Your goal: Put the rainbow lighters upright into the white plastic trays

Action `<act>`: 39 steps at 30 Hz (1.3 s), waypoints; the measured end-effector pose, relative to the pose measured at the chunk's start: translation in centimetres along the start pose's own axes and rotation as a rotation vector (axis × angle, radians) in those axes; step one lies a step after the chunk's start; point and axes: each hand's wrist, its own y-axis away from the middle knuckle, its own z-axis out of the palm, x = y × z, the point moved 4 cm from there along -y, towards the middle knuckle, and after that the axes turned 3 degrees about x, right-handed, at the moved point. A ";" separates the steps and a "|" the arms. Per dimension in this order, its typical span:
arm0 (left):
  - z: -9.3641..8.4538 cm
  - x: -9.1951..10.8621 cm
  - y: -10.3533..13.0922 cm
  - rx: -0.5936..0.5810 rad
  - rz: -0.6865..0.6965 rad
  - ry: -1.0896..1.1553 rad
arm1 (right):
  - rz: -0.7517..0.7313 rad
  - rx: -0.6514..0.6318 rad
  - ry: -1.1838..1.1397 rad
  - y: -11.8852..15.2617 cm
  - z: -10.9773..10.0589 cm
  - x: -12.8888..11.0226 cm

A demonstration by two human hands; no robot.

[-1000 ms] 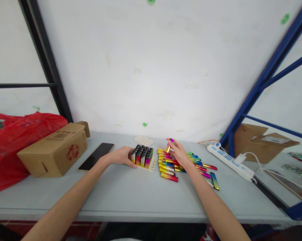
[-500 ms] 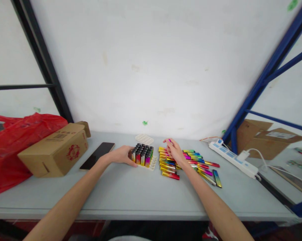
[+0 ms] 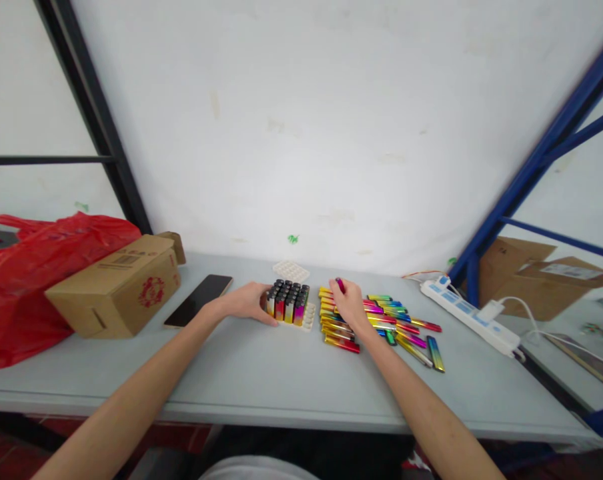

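Observation:
Upright lighters with black tops (image 3: 288, 298) stand in packed rows in a cream holed tray (image 3: 309, 317). My left hand (image 3: 251, 303) is curved round their left side, thumb at the front corner and fingertips hidden behind. My right hand (image 3: 349, 303) is closed on a purple lighter (image 3: 340, 285), whose end sticks up above the fist. Below and around that hand lies a loose pile of shiny lighters (image 3: 381, 321) in gold, red, blue, green and purple. A second holed tray (image 3: 291, 271) lies flat behind the standing lighters.
A dark phone (image 3: 200, 300) lies left of my left hand. Farther left are a cardboard box (image 3: 116, 287) and a red plastic bag (image 3: 26, 287). A white power strip (image 3: 471, 317) with cables runs along the right, near a blue frame (image 3: 526, 177). The wall stands behind the table (image 3: 281, 383).
My right fist has turned, and the purple lighter's end now points up more visibly. My left hand remains at the standing lighters. The whole view has shifted slightly.

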 end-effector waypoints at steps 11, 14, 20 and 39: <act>-0.2 0.4 0.1 0.009 -0.007 -0.028 | -0.027 -0.046 -0.024 0.1 0.1 0.1; -0.1 0.4 0.1 0.000 -0.019 -0.034 | 0.011 -0.133 -0.108 0.1 0.3 0.2; -0.2 0.6 0.2 -0.002 -0.003 -0.023 | -0.214 -0.257 -0.060 0.5 0.6 -1.0; -0.1 0.3 0.1 -0.011 -0.002 -0.002 | -0.418 -0.460 0.317 0.7 1.8 -0.5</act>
